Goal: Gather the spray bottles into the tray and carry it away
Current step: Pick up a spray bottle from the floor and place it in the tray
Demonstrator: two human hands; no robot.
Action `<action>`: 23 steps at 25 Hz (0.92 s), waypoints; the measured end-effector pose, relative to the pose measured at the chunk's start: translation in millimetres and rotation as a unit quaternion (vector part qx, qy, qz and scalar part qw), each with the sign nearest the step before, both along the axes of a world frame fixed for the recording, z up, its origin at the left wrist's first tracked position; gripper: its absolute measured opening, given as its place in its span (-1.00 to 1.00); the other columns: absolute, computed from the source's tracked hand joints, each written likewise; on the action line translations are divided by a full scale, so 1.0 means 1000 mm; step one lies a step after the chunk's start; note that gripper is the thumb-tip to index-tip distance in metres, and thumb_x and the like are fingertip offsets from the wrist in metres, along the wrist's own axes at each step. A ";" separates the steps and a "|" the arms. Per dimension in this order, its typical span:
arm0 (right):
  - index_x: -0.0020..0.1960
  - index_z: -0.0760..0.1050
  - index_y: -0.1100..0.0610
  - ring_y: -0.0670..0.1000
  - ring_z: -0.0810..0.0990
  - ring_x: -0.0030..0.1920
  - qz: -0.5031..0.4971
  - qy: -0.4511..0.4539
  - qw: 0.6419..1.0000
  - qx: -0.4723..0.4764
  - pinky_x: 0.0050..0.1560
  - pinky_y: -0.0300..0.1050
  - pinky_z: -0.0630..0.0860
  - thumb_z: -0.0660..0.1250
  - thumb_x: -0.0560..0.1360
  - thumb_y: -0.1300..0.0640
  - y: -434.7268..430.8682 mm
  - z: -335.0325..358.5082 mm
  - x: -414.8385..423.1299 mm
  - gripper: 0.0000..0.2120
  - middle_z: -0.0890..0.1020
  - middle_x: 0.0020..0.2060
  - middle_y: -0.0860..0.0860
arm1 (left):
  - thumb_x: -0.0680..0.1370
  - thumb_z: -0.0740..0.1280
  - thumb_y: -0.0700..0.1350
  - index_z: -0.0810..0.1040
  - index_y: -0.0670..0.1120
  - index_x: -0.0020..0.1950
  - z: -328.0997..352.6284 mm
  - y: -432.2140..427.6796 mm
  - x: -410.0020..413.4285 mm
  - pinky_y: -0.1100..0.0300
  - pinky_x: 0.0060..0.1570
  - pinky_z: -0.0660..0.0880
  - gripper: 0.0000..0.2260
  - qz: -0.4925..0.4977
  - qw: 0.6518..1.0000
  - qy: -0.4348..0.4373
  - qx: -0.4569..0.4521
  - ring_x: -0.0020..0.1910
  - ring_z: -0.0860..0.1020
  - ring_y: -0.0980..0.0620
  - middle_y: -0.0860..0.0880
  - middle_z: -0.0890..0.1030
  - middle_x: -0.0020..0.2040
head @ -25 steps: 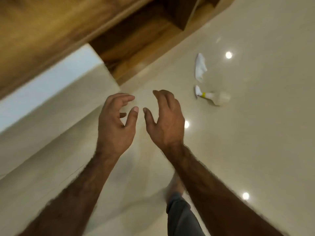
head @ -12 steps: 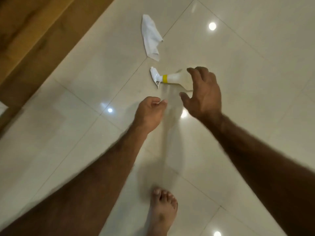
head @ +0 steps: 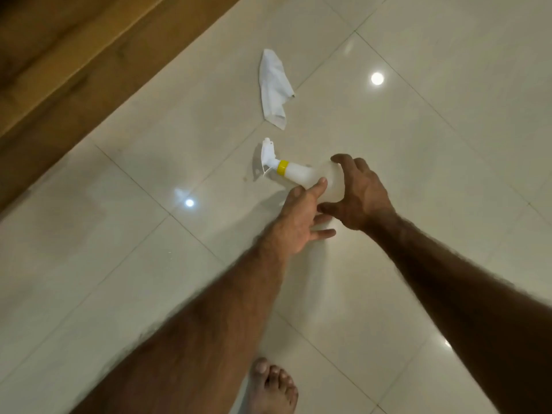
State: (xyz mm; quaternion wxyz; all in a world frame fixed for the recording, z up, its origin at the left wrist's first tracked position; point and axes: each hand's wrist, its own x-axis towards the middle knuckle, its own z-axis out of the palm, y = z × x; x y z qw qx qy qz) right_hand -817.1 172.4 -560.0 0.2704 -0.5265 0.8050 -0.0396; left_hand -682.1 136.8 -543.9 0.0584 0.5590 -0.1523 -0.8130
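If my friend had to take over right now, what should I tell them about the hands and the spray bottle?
Right hand: open, curled around the fat end of the spray bottle, not clearly gripping it.
Left hand: open, one fingertip touching the bottle's side.
The bottle lies on its side on the floor, nozzle pointing away from the hands. A white cloth lies just beyond it.
Done: nothing gathered so far as the picture shows.
Left: lift the bottle, put it in the tray (not in view), carry the tray away.

Open tile floor (head: 448, 144) all around the spray bottle (head: 298, 173). Only a white cloth (head: 273, 88) lies near its nozzle. A wooden cabinet (head: 74, 55) walls off the far left.
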 end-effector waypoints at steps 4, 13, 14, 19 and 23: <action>0.46 0.32 0.08 0.21 0.53 0.18 -0.055 -0.027 0.996 -0.069 -0.01 0.00 0.50 0.63 0.28 -0.07 0.026 0.054 0.075 -0.15 0.51 0.26 0.09 | 0.64 0.43 0.11 0.43 0.14 0.37 0.055 0.015 0.056 -0.09 -0.01 0.76 -0.65 0.049 0.997 -0.047 -0.036 0.10 0.68 -0.04 0.01 0.63 0.16; 0.41 0.36 0.06 0.02 0.57 0.24 -0.124 -0.166 0.964 -0.165 0.12 0.01 0.60 0.57 0.40 0.08 0.052 0.212 0.273 -0.34 0.52 0.29 -0.09 | 0.43 0.63 0.01 0.53 0.12 0.38 0.195 0.018 0.244 -0.11 0.22 0.72 -0.44 0.017 0.976 -0.095 -0.195 0.17 0.74 -0.03 0.02 0.73 0.20; 0.40 0.37 0.03 -0.04 0.58 0.24 -0.124 -0.190 0.960 -0.167 0.13 0.03 0.62 0.58 0.40 0.09 0.051 0.231 0.291 -0.35 0.53 0.27 -0.16 | 0.40 0.64 0.00 0.53 0.15 0.37 0.214 0.014 0.270 -0.08 0.21 0.72 -0.42 0.003 0.972 -0.091 -0.219 0.15 0.74 0.01 0.08 0.73 0.16; 0.45 0.38 -0.11 -0.15 0.60 0.28 -0.063 -0.349 0.925 -0.137 0.13 -0.24 0.61 0.59 0.33 -0.07 0.032 0.335 0.364 -0.25 0.59 0.27 -0.30 | 0.29 0.60 0.05 0.49 0.25 0.41 0.325 0.001 0.397 0.16 0.11 0.72 -0.30 -0.056 0.944 -0.062 -0.320 0.20 0.68 0.12 0.20 0.67 0.23; 0.52 0.35 -0.19 -0.15 0.61 0.30 0.048 -0.379 0.920 -0.085 0.16 -0.34 0.58 0.59 0.23 -0.18 0.000 0.414 0.435 -0.10 0.58 0.34 -0.30 | 0.35 0.60 -0.07 0.45 0.22 0.48 0.403 -0.001 0.502 -0.08 0.32 0.65 -0.27 -0.064 0.921 -0.052 -0.382 0.32 0.63 -0.01 0.06 0.61 0.35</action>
